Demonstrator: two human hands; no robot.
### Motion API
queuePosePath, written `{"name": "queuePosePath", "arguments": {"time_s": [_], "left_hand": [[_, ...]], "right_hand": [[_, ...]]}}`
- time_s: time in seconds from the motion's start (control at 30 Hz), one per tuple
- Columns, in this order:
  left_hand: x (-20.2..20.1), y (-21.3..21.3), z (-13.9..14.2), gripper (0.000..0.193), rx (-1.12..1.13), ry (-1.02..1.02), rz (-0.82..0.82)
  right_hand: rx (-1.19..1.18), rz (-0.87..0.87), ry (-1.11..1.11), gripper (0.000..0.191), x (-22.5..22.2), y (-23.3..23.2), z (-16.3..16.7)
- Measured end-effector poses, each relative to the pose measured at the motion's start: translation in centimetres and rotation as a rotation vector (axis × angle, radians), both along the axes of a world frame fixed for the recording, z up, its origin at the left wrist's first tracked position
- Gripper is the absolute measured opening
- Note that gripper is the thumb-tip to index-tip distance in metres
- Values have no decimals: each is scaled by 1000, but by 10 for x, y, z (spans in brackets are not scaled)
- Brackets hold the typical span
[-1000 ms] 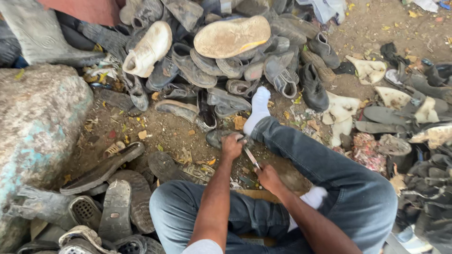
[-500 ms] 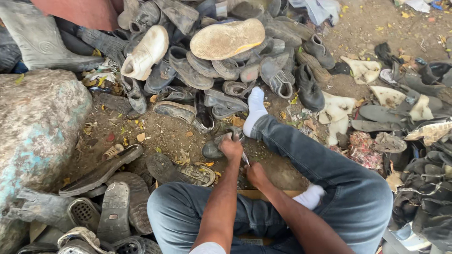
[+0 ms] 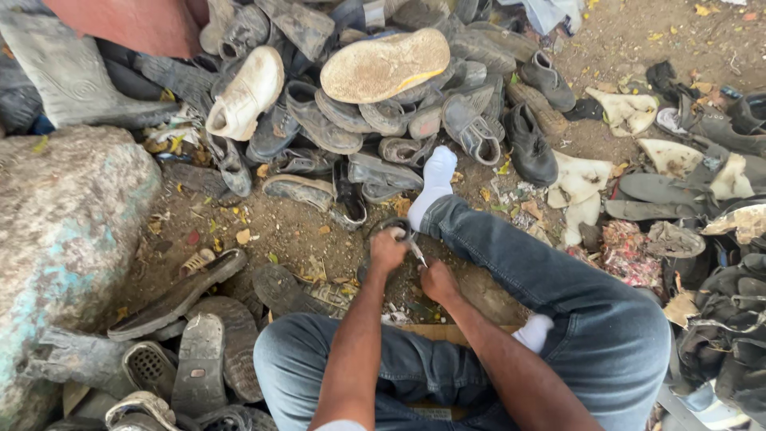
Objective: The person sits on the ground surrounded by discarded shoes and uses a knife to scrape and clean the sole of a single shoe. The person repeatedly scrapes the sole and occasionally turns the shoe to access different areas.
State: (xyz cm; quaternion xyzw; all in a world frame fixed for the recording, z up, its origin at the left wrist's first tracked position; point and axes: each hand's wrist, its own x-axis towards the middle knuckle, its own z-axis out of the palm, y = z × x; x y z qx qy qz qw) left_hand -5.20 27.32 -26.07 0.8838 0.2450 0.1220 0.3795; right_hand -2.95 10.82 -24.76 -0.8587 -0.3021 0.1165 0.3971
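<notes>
From up here I see my left hand [image 3: 388, 249] closed around a dark, worn piece of shoe rubber [image 3: 391, 229], fingers wrapped over its top edge. My right hand [image 3: 438, 281] sits just behind and to the right of that grip, fist closed on a small metal blade [image 3: 417, 254] whose tip points up toward the held piece. Both hands are clamped shut; the blade's handle is hidden inside the fist, so I cannot tell its shape.

As I judge it, the work goes best if I keep the left grip firm and low against the dirt ground [image 3: 279, 231], steer the blade away from the left fingers, and make short strokes rather than one long pull. The left thumb lies very close to the blade tip, which is the main risk.

Room is tight. Just right of the grip lies my outstretched leg in blue jeans [image 3: 519, 263] with its white sock [image 3: 437, 179], blocking any sweep that way. Ahead of the grip, a heap of grey and black worn shoes [image 3: 375, 120] begins almost at once. Left of the grip the bare dirt gives the most free space, before a long black shoe sole [image 3: 175, 295] and, well beyond it, a large grey boulder [image 3: 64, 239]. Behind the grip my own knees close things in.
</notes>
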Motion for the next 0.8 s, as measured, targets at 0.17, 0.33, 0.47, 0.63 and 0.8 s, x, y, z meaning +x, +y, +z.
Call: {"name": "queuePosePath", "arguments": {"time_s": [0.17,0.33,0.47,0.63,0.8], "left_hand": [[-2,13,-5,33,-216,-83,31],[-5,14,-8,32,-290,-149,19],[-7,15,-8,30,-415,-156,64],[-20,28,-6,32,-1069,-255,25],[-19,2,-5,26,-391,-259,237]], "right_hand": [[-137,55,-111,17,-14,-11,-6],[-68,53,113,20,-12,-6,-14],[-189,8,35,22,-14,0,-13],[-137,92,117,30,-38,-7,4],[-247,9,158,29,-44,-2,15]]}}
